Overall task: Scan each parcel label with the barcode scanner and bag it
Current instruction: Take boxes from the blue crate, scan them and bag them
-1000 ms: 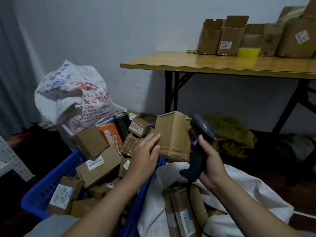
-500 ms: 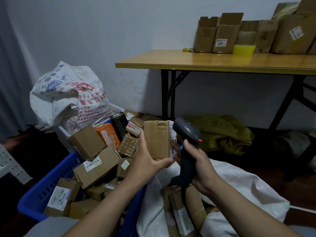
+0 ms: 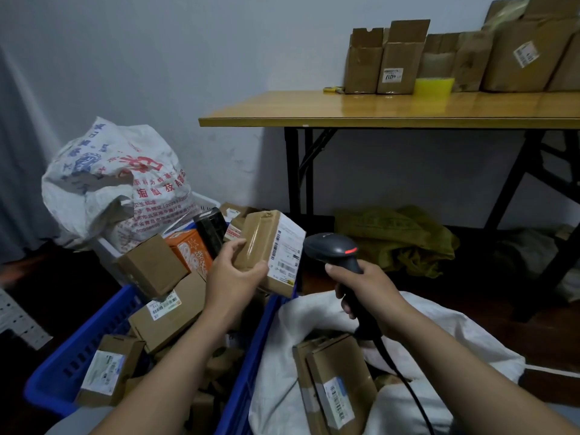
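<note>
My left hand [image 3: 233, 273] grips a small brown cardboard parcel [image 3: 262, 243] held above the blue crate [image 3: 91, 346]. Its white barcode label [image 3: 287, 251] faces right, toward the scanner. My right hand [image 3: 364, 288] holds the black barcode scanner [image 3: 332, 251] by its handle, head pointed left at the label, a red light lit on top. The scanner's head is a short gap from the label. Below my right hand lies the open white woven bag [image 3: 329, 315] with labelled brown parcels [image 3: 335, 381] inside. The scanner's cable runs down over the bag.
The blue crate holds several brown parcels and an orange box [image 3: 188, 252]. A printed white sack [image 3: 116, 180] sits behind it at left. A wooden folding table [image 3: 376, 108] with cardboard boxes and yellow tape [image 3: 434, 86] stands at the back right, a green sack [image 3: 395, 237] beneath it.
My left hand has turned the parcel so its white label now faces the scanner. My right hand has drawn the scanner back to the right, and its red light is on.
</note>
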